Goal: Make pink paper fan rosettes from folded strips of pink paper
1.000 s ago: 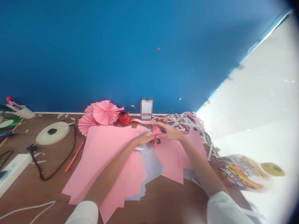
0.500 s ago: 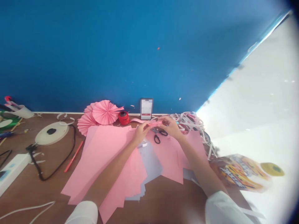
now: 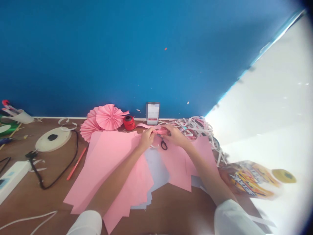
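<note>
Between my two hands is a small piece of pleated pink paper [image 3: 161, 131], its folds fanned out a little. My left hand [image 3: 146, 138] pinches its left end, and my right hand [image 3: 174, 135] grips the right end from above. Just beneath the right hand lie black-handled scissors [image 3: 164, 145], partly covered by that hand. Sheets of pink paper [image 3: 117, 153] spread under both forearms, with grey-blue sheets [image 3: 157, 169] showing between them. Finished-looking pink paper fans [image 3: 111, 117] lean against the wall to the left.
A phone [image 3: 153, 114] stands against the blue wall beside a red round object [image 3: 129, 123]. Paper strips [image 3: 198, 125] pile up at right, near a bottle [image 3: 256, 179]. Leftward are a red pen [image 3: 76, 164], a white disc [image 3: 53, 139], a power strip [image 3: 14, 179] and a cup [image 3: 24, 117].
The pleated pink paper has opened from a narrow folded strip into a slightly wider fan. My right hand has shifted a little down and left, covering more of the scissors.
</note>
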